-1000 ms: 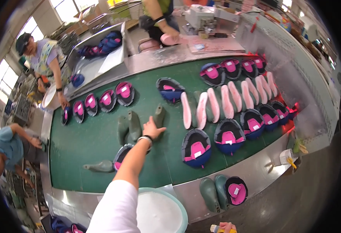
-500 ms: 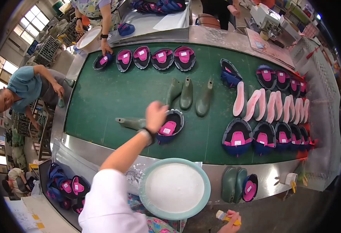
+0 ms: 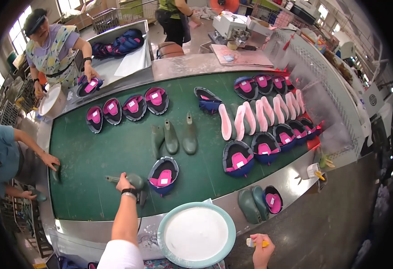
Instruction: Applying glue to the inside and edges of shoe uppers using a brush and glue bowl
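My left hand (image 3: pixel 125 184) is closed on a dark green shoe last (image 3: pixel 136 181) lying on its side on the green belt. Part of a second last shows below that wrist. Just right of this hand sits a navy shoe upper (image 3: pixel 164 175) with a pink tongue and a white label. Three more green lasts (image 3: pixel 171 138) lie farther back. My right hand (image 3: pixel 263 251) grips a brush (image 3: pixel 251 242) with a yellow handle and pale bristles, out past the table edge. Between my hands stands a pale teal basin (image 3: pixel 160 242) of white liquid.
Navy uppers (image 3: pixel 133 106) line the far side of the green belt (image 3: pixel 93 152). At right, pink insoles (image 3: pixel 225 123) rest on lasts between rows of uppers. Two lasts (image 3: pixel 249 205) and an upper (image 3: pixel 273 201) stand on the near metal edge. Co-workers are at the left and far left.
My left hand has moved from beside the upper onto the lying last. A co-worker has lifted an upper off the far side. Another's hand now holds a last at the left edge. The view has shifted.
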### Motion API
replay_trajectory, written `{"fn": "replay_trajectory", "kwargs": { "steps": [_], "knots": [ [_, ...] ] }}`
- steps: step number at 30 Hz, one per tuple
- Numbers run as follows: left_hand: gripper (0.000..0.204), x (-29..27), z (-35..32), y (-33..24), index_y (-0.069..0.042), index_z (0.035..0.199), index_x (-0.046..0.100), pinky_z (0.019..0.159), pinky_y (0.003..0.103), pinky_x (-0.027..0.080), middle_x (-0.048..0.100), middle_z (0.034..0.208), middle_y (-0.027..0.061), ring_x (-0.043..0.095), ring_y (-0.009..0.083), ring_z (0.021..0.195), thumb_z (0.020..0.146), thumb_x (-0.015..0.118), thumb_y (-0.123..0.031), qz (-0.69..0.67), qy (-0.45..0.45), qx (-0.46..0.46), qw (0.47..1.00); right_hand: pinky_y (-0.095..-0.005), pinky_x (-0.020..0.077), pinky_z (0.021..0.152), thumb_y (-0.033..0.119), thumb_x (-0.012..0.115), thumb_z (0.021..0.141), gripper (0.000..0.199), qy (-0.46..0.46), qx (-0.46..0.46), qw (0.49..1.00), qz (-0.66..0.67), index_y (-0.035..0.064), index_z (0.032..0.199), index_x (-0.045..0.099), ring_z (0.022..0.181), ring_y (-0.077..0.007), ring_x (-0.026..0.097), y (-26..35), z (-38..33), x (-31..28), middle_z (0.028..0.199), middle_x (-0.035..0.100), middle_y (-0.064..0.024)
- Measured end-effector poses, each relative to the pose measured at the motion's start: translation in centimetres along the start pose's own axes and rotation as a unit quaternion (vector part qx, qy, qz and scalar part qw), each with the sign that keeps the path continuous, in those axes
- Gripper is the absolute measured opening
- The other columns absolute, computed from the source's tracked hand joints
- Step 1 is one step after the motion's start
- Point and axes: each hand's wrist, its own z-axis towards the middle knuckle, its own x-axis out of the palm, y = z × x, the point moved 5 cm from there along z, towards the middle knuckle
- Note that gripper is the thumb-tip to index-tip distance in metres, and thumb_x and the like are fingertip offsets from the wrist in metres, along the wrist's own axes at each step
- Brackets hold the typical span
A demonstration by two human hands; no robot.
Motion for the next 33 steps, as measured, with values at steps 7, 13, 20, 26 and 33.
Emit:
{"fn": "replay_trajectory", "kwargs": {
  "steps": [7,13,20,26,33],
  "knots": [
    [0.086,14.5,-15.5,-1.0,-0.001,0.142,0.023,0.079,0.038,0.051,0.055,0.116,0.0185,0.059,0.029,0.096,0.071,0.072,-0.006,0.224,0.376,0.21,0.874,-0.0277,0.0458,0.07,0.011,0.051,0.094,0.028,-0.028,0.031,0.999,0.014,-0.0024,0.07,0.054,0.074,-0.015,0.059,-2.8,1.6,-2.5,0.078,0.064,-0.0102],
    [0.098,29.3,-23.2,11.1,-0.005,0.146,0.015,0.091,0.044,0.046,0.044,0.12,0.0272,0.051,0.041,0.11,0.068,0.075,-0.015,0.567,0.292,0.426,0.642,-0.0275,0.0456,0.069,0.014,0.051,0.095,0.029,-0.057,0.051,0.997,0.03,-0.0022,0.071,0.054,0.074,-0.0135,0.058,-5.2,3.8,-4.2,0.079,0.064,-0.0094],
    [0.066,38.0,-20.6,17.8,-0.009,0.147,0.023,0.072,0.035,0.055,0.046,0.108,0.0131,0.051,0.0254,0.097,0.087,0.052,-0.007,0.72,0.083,0.457,0.515,-0.0212,0.0438,0.06,0.018,0.052,0.097,0.025,-0.114,0.06,0.99,0.048,-0.0023,0.09,0.065,0.065,-0.0079,0.055,-4.5,6.9,-5.7,0.074,0.062,-0.002],
    [0.064,36.8,-21.2,18.0,0.002,0.133,0.038,0.09,0.047,0.044,0.049,0.117,0.0204,0.045,0.039,0.11,0.082,0.066,-0.025,0.567,0.234,0.528,0.588,-0.0216,0.0422,0.059,0.017,0.053,0.097,0.023,-0.116,0.102,0.983,0.099,-0.0016,0.091,0.066,0.062,-0.0071,0.051,-5.6,7.8,-5.1,0.072,0.061,-0.0002],
    [0.08,30.3,-15.4,14.0,0.002,0.13,0.036,0.094,0.049,0.04,0.046,0.12,0.0249,0.042,0.0405,0.115,0.07,0.078,-0.03,0.516,0.146,0.474,0.698,-0.0209,0.0426,0.059,0.017,0.052,0.098,0.024,-0.08,0.071,0.99,0.094,-0.0009,0.091,0.066,0.064,-0.0061,0.053,-5.8,8.1,-3.9,0.073,0.06,0.0007]
  ]
}}
